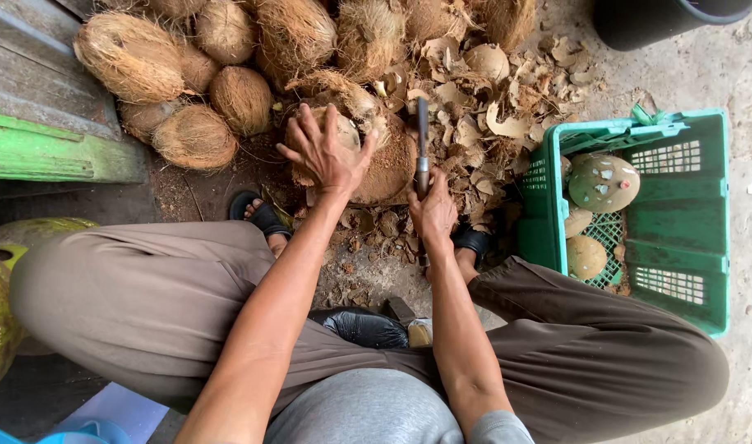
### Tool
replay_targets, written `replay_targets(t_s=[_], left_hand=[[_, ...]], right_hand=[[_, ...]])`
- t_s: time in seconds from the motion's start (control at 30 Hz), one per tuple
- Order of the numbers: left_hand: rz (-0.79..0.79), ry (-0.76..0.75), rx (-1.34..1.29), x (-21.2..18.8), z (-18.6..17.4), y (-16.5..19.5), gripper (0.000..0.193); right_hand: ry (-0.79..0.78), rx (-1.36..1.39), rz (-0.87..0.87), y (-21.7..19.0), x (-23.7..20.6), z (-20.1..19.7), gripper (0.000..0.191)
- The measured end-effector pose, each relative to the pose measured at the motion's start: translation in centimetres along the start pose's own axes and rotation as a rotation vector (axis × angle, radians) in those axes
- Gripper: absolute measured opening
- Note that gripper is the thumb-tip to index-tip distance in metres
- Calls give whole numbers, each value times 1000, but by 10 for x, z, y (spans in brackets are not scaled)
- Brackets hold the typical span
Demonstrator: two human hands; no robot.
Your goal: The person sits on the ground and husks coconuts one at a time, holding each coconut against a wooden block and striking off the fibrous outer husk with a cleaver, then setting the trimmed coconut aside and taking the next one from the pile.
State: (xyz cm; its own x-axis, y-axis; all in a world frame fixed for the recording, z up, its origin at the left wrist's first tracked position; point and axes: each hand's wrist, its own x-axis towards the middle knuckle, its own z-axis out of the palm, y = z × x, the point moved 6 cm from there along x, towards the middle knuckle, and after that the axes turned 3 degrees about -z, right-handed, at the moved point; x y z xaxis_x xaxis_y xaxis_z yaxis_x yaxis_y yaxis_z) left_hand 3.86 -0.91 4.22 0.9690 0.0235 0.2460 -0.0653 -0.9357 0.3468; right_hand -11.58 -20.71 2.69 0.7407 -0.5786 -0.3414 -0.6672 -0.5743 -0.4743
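**hands, husked coconut and blade on the ground**

the round, brown, fibrous coconut (376, 156) lay on the ground between the person's feet, in front of a heap of shaggy, hairy unhusked coconuts (228, 66) and amid curled, dry husk shavings (491, 115). the left hand (327, 152) rested on top of the coconut with fingers spread wide, palm pressing down rather than closing round it. the right hand (432, 212) was clenched about the handle of a long, narrow, dark metal blade (423, 140). the blade's long axis ran nearly straight away from the body, tip pointing toward the heap, just beside the coconut's right flank. to the right stood a green plastic latticed crate (680, 238) holding smooth, pale, peeled coconuts (604, 182).
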Motion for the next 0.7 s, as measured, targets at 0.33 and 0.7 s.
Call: replay_targets(t_s=[0.33, 0.7], left_hand=[[113, -367, -271, 28, 4, -26, 75], [381, -77, -24, 37, 1, -38, 74]], right_hand=[[131, -486, -833, -142, 2, 31, 78], [-194, -636, -939, -166, 37, 42, 8]])
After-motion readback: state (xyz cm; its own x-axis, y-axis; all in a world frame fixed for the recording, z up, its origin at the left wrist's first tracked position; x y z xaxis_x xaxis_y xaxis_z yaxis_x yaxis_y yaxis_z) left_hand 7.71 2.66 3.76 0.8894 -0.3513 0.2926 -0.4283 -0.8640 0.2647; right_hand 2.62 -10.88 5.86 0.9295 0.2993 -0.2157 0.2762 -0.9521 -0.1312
